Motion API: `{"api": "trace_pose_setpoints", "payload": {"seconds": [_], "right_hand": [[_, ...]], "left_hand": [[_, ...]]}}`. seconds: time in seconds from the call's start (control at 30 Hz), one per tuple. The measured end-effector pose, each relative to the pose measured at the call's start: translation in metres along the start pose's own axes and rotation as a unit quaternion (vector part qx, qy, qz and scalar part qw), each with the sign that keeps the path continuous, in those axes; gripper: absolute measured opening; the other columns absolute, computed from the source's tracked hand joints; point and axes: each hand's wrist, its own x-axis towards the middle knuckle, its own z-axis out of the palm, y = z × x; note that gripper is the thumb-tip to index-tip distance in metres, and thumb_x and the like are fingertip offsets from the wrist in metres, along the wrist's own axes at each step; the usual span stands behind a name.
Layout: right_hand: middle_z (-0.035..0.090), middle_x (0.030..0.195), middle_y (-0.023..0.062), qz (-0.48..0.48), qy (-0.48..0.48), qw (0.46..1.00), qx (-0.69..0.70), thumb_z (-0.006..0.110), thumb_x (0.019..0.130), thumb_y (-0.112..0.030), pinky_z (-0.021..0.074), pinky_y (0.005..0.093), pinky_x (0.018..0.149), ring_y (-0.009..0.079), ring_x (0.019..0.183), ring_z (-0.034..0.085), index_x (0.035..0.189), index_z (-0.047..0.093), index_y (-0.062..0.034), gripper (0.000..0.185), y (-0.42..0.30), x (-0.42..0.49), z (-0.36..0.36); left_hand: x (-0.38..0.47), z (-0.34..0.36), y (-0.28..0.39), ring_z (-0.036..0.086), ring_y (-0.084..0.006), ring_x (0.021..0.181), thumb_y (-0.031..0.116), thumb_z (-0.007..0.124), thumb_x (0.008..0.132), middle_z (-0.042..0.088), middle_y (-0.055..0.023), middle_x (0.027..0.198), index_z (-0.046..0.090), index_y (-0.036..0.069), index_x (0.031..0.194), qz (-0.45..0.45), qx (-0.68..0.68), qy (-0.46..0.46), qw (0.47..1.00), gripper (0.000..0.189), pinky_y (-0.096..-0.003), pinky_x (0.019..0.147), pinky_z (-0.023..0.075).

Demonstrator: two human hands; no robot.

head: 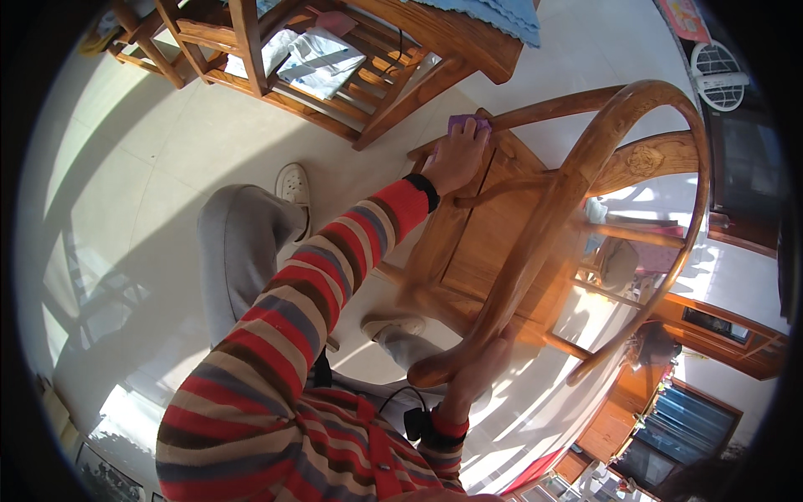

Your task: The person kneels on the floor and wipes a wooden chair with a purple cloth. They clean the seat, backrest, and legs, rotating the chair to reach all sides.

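Observation:
A wooden armchair [483, 232] with a curved rail stands tilted in the view before me, its panelled seat towards me. My left hand [457, 154], at the end of a striped sleeve, presses a purple cloth [469, 122] against the far corner of the seat, beside the foot of the curved rail. Below the near end of the curved armrest [521, 282], my right hand [486, 370] is closed around the wood; its fingers are partly hidden and slightly blurred. A black strap or device [417, 421] with a thin cable sits at my right wrist.
Beyond the chair stands a wooden table [464, 37] with blue cloth [502, 16] on top and folded white cloth [323, 59] on its slatted lower shelf. Another wooden frame is at upper left. My shoes rest on the tiled floor [157, 157]. An electric swatter [718, 75] lies at upper right.

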Motion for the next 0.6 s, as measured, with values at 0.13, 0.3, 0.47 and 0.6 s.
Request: {"api": "trace_pose_setpoints", "payload": {"seconds": [0.13, 0.3, 0.47, 0.6], "right_hand": [[0.067, 0.099, 0.0102, 0.023, 0.033, 0.999, 0.006, 0.033, 0.102, -0.032, 0.0476, 0.0301, 0.077, 0.0179, 0.087, 0.061, 0.117, 0.058, 0.0013, 0.044, -0.001, -0.001, 0.006], [0.066, 0.097, 0.0089, 0.040, 0.031, 0.999, -0.021, 0.032, 0.101, -0.026, 0.0463, 0.0292, 0.077, 0.0164, 0.086, 0.060, 0.115, 0.059, 0.0009, 0.041, -0.005, -0.002, 0.004], [0.065, 0.103, 0.0103, 0.005, -0.012, 1.000, -0.002, 0.046, 0.105, -0.043, 0.0481, 0.0284, 0.082, 0.0162, 0.093, 0.061, 0.123, 0.055, 0.0059, 0.053, -0.004, 0.000, 0.000], [0.066, 0.105, 0.0119, -0.004, -0.016, 0.999, 0.028, 0.047, 0.105, -0.043, 0.0489, 0.0289, 0.084, 0.0174, 0.094, 0.063, 0.124, 0.055, 0.0059, 0.053, -0.002, 0.000, -0.001]], "left_hand": [[0.008, 0.011, -0.001, 0.051, -0.0393, 0.115, 0.007, 0.059, 0.089, 0.046, -0.0183, 0.122, 0.043, 0.007, 0.138, -0.053, -0.044, 0.040, 0.997, 0.051, -0.0513, 0.081, 0.0576], [0.005, -0.001, -0.003, 0.052, -0.0389, 0.114, 0.007, 0.061, 0.088, 0.047, -0.0180, 0.123, 0.047, 0.006, 0.136, -0.007, 0.010, -0.011, 1.000, 0.050, -0.0489, 0.080, 0.0572], [-0.034, -0.026, -0.003, 0.053, -0.0353, 0.109, 0.007, 0.063, 0.085, 0.048, -0.0156, 0.123, 0.055, 0.006, 0.132, 0.111, 0.098, -0.054, 0.988, 0.048, -0.0468, 0.080, 0.0561], [-0.051, -0.032, -0.008, 0.054, -0.0319, 0.106, 0.008, 0.063, 0.083, 0.049, -0.0132, 0.122, 0.057, 0.007, 0.131, 0.176, 0.132, -0.032, 0.975, 0.048, -0.0437, 0.079, 0.0551]]}}
